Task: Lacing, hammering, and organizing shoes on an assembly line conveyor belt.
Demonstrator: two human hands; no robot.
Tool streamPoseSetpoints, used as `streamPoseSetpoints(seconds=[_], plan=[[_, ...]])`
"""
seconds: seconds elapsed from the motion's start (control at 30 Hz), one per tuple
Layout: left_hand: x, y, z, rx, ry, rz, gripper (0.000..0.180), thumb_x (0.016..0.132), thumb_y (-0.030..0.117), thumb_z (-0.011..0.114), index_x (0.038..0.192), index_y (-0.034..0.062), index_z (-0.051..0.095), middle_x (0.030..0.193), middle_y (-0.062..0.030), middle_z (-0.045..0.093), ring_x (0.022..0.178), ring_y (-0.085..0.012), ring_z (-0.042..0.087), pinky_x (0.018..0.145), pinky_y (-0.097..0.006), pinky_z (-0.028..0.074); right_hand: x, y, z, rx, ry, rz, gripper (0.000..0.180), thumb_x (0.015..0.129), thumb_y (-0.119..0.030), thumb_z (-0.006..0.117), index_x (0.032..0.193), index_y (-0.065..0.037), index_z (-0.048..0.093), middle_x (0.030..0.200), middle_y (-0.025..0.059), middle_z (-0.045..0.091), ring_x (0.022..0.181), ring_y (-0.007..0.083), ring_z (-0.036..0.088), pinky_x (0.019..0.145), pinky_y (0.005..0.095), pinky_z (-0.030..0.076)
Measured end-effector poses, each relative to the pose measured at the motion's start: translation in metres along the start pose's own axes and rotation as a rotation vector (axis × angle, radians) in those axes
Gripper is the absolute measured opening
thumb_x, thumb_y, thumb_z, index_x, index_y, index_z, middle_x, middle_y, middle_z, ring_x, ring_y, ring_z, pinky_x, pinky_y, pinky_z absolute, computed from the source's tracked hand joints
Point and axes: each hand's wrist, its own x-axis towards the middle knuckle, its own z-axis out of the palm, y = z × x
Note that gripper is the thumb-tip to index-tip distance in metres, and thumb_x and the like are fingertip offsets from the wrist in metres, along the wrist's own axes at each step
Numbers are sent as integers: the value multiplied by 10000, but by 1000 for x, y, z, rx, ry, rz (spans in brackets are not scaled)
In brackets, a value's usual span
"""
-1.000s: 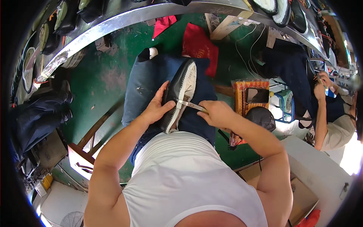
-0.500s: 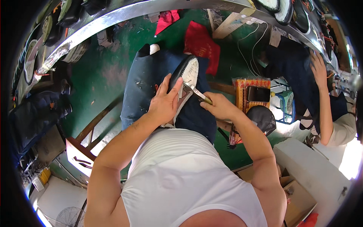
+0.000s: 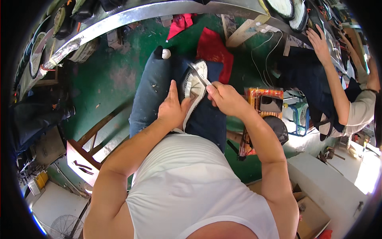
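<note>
A shoe upper on a last (image 3: 192, 92) rests sole side up across my thighs, its pale underside ringed by a toothed dark and white edge. My left hand (image 3: 172, 109) lies at its left side, index finger stretched out and thumb apart, the thumb at the shoe's edge. In my right hand (image 3: 226, 98) is a long metal tool that looks like pliers (image 3: 200, 76). Its shiny front end crosses the sole near the toe; my fingers hide the handle. Dark blue trousers (image 3: 149, 85) lie beneath the shoe.
A metal bench edge (image 3: 151, 14) curves across the front, with shoes (image 3: 280, 8) on it. At right, a co-worker's hand (image 3: 319, 44) reaches to the bench. A phone (image 3: 271, 104) and dark cap (image 3: 275, 129) lie by a blue-framed fan (image 3: 300, 115). Red cloth (image 3: 215, 49) lies on the floor.
The shoe has turned so more of its underside shows. My left hand has loosened from over it to its side. The tool has moved toward the toe. The co-worker's hand has shifted forward.
</note>
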Motion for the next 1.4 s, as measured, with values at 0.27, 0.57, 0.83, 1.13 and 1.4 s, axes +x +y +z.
streamPoseSetpoints(seconds=[0.27,0.57,0.83,1.13,1.4], plan=[[-5,-12,-31,-483,-317,-67,969,881,284,690,1565,52,44,1537,-254,292,1431,-338,311,1149,-365,290,-37,13,26,94,-190,191,447,1017,-388,466,994,47,569,798,174,652,710,287,654,688,383,517],[-6,-13,-78,-1895,-481,-372,694,985,573,418,1434,45,419,1427,-142,496,1263,-279,527,1072,-441,425,-48,69,64,777,202,291,476,1056,-397,368,1039,26,587,817,83,629,663,145,620,627,289,501],[-7,-29,-90,-1751,-228,-316,814,916,705,435,1358,24,497,1265,-163,609,1130,-283,605,959,-458,508,-31,61,64,642,129,252,483,1046,-401,397,1030,43,588,801,95,632,641,164,624,620,298,511],[-17,-102,-230,-1596,495,225,847,931,736,285,1381,36,447,1131,-163,640,1048,-324,614,920,-469,497,-31,69,48,660,63,395,517,1033,-492,377,1040,-19,585,791,76,664,597,178,656,455,252,430],[50,-199,-451,-973,624,-80,613,993,470,436,1353,-22,501,1251,-163,618,1142,-271,608,997,-392,464,-7,64,34,567,-53,391,513,1050,-452,325,1001,-12,585,804,106,680,619,191,678,445,252,418]])
